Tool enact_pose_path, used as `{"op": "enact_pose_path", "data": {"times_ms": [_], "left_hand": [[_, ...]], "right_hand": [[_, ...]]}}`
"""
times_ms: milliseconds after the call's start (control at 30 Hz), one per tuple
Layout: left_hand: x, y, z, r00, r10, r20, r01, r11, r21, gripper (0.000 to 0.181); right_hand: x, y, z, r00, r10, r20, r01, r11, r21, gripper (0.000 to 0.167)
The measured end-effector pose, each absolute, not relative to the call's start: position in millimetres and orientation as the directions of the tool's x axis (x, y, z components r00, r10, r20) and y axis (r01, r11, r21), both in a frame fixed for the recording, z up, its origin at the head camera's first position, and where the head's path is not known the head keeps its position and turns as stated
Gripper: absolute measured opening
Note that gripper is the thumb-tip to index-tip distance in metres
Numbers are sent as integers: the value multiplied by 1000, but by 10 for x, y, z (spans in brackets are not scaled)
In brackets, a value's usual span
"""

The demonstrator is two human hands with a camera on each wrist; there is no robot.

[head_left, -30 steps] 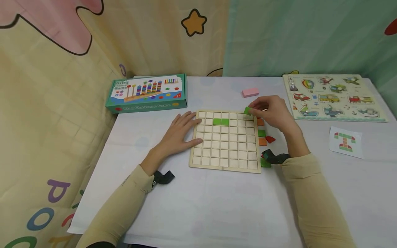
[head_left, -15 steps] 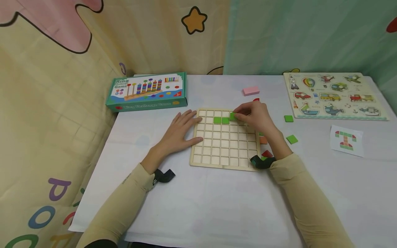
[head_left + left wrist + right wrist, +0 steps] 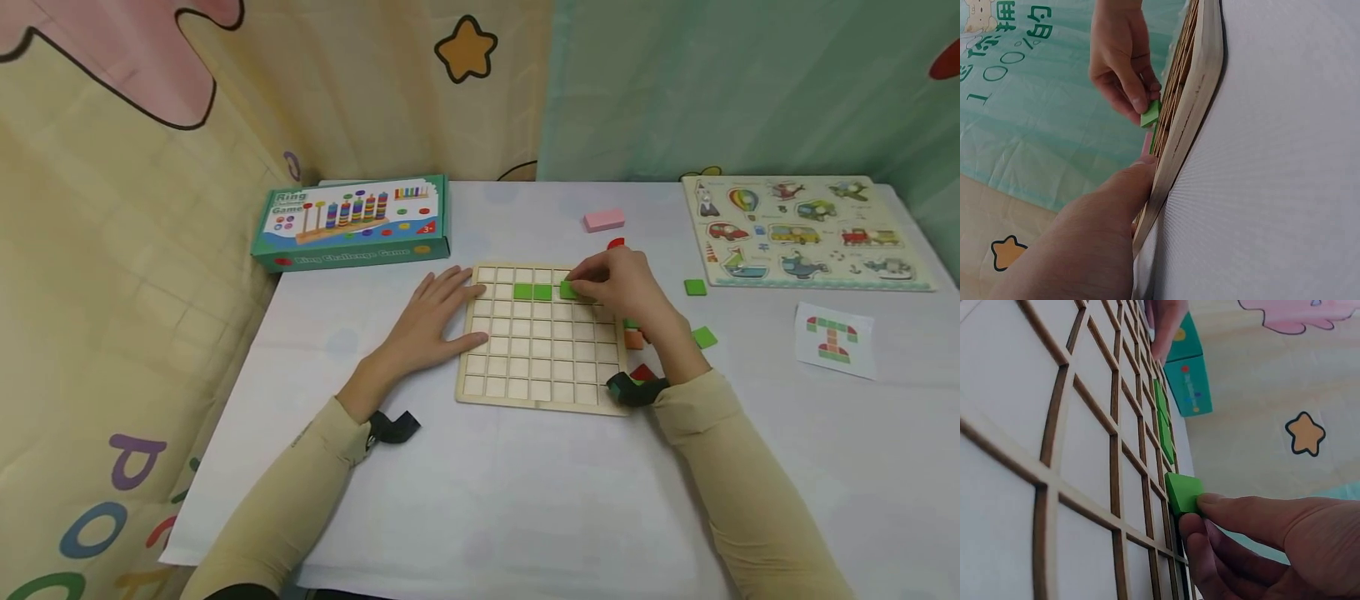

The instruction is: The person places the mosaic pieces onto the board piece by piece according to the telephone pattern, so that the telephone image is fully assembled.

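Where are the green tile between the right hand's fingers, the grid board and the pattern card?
Held green tile (image 3: pixel 1184 492): right wrist view, on its broad face.
Grid board (image 3: pixel 542 347): head view, on a bare central cell.
Pattern card (image 3: pixel 834 340): head view, on the printed orange stem.

Flat rectangular green-and-white cardboard box (image 3: pixel 351 223): lid reads "Ring" and "Game", middle line blurred, "3+" in the corner, "Ring Challenge Game" along its front side; pale yellow hanging curtain (image 3: pixel 82 333) carries purple "P", blue "O"; pale green curtain (image 3: pixel 1054 125), left wrist view, shows sideways "100%" plus Chinese characters including "的".
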State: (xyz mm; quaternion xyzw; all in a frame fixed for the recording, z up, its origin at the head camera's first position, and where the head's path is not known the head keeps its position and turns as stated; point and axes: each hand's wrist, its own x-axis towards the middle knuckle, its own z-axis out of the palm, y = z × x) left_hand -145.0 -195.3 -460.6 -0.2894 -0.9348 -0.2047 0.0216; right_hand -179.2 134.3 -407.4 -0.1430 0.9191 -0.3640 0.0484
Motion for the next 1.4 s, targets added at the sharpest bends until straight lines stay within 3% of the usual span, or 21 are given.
{"op": "enact_pose_path", "data": {"times_ms": [367, 667, 967, 1167, 1400], "left_hand": [[-1445, -1961, -4602, -834, 529, 159, 546, 748, 377, 76], [-1439, -1973, -4578, -835, 526, 162, 545, 748, 379, 77], [-1451, -1961, -4593, -832, 529, 166, 549, 746, 377, 76], [-1448, -1952, -4597, -828, 533, 172, 555, 740, 380, 76], [-1444, -1947, -4611, -832, 528, 167, 549, 744, 381, 77]], "right_hand": [[-1779, 1254, -4083, -965, -262, -20, -177, 705, -686, 15], [-1790, 1223, -4108, -960, -277, 38, -234, 722, -651, 15], [-1826, 1581, -3982, -990, -102, 99, -142, 708, -691, 21], [-1874, 1833, -3986, -1000, 16, -7, 16, 720, -694, 33], [-1915, 1943, -4063, -992, -76, -104, 10, 754, -656, 30]]}}
